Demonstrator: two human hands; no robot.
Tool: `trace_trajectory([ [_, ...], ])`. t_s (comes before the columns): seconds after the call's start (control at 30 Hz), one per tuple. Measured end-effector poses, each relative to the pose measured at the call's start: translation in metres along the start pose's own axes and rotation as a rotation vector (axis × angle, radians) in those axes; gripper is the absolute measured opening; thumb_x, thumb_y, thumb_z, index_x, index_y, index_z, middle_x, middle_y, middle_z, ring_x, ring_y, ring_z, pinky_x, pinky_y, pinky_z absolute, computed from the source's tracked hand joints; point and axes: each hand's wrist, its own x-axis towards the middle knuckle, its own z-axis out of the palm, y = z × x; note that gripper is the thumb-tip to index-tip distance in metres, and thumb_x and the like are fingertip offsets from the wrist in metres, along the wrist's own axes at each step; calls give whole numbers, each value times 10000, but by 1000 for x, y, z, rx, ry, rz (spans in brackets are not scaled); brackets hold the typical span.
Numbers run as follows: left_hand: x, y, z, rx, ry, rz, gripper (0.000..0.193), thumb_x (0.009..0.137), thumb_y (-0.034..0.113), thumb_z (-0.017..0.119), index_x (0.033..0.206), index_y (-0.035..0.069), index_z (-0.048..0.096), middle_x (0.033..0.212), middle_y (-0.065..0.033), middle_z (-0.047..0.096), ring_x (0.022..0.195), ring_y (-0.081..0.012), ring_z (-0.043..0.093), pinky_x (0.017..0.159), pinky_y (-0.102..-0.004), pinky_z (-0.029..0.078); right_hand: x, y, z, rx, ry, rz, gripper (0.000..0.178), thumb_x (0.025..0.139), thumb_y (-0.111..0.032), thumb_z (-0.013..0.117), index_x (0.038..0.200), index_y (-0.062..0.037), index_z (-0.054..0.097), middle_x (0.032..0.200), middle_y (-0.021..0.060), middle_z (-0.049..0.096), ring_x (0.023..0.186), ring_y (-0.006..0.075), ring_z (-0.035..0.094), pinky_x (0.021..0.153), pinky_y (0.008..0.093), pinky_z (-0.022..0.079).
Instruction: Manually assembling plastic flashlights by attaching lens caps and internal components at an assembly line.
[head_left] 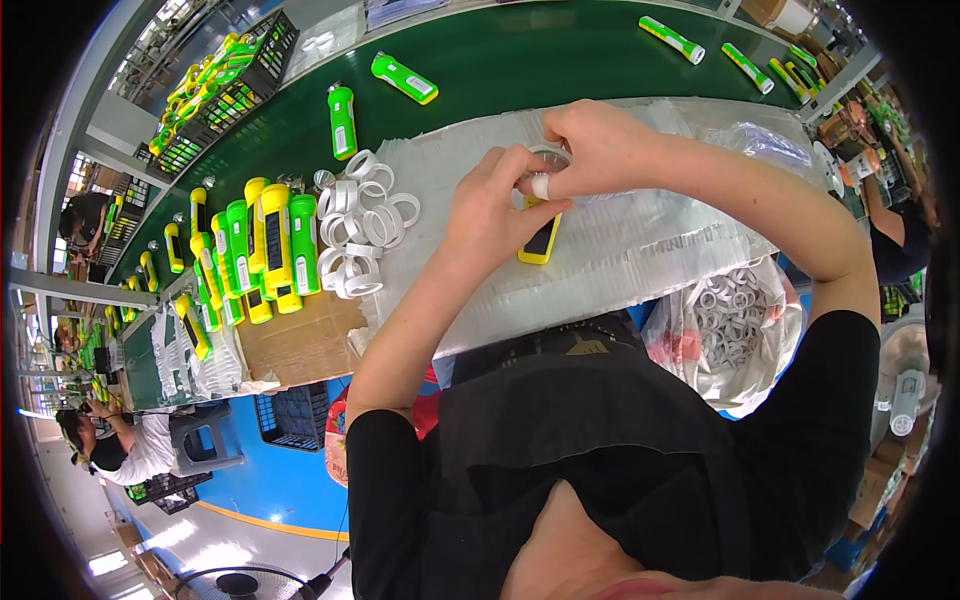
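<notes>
A yellow flashlight (541, 243) with a dark panel is held over the plastic-covered part of the bench, its body pointing toward me. My left hand (495, 210) is closed around its upper part. Fingers of my right hand (596, 150) are bent around the round, clear-looking head end (551, 156), which they partly cover. A small white band (540, 186) shows between the hands; I cannot make out whether it is on a finger. Left of my hands lies a heap of white rings (372, 222). Beside it, green and yellow flashlights (265, 245) lie in a row.
Behind the bench runs a green conveyor belt (480, 75) with several flashlights on it. A black crate (270, 60) full of flashlights stands at the far left. A bag of white rings (735, 320) sits right of my lap. Other people work at both sides.
</notes>
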Motion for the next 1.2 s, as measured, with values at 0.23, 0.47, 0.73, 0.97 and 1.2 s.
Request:
trace_trajectory([
  [0.23, -1, -11, 3, -56, 41, 13, 410, 670, 198, 858, 948, 101, 571, 875, -71, 626, 754, -254, 638, 629, -369, 516, 9, 7, -11, -196, -153, 72, 547, 695, -429, 756, 914, 51, 611, 774, 165, 616, 719, 302, 619, 622, 383, 485],
  [0.47, -3, -6, 3, -56, 7, 2, 420, 662, 130, 868, 957, 75, 573, 871, -59, 658, 797, -205, 660, 712, -332, 537, -7, 7, 11, -62, 82, -143, 467, 704, -397, 766, 868, -3, 574, 762, 130, 596, 702, 301, 588, 611, 390, 466],
  [0.73, -7, -12, 8, -79, 155, 155, 433, 640, 134, 877, 966, 91, 595, 904, -59, 656, 784, -219, 654, 668, -332, 523, -10, 20, 15, 245, 130, -348, 555, 694, -505, 766, 794, -10, 534, 717, 134, 565, 663, 278, 561, 564, 384, 428],
  [0.97, -9, -7, 7, 21, 112, 116, 428, 626, 133, 878, 950, 98, 601, 870, -62, 639, 737, -229, 637, 623, -338, 518, -14, -15, 0, -141, -32, 135, 630, 690, -540, 726, 943, 25, 609, 870, 164, 641, 831, 307, 636, 687, 384, 494],
  [1.2, -9, -8, 11, -19, 146, 160, 418, 633, 150, 873, 944, 111, 595, 876, -64, 626, 754, -255, 643, 620, -363, 516, -10, 9, 12, 10, 97, -253, 652, 663, -620, 733, 829, -11, 570, 767, 135, 601, 729, 305, 607, 626, 390, 461],
])
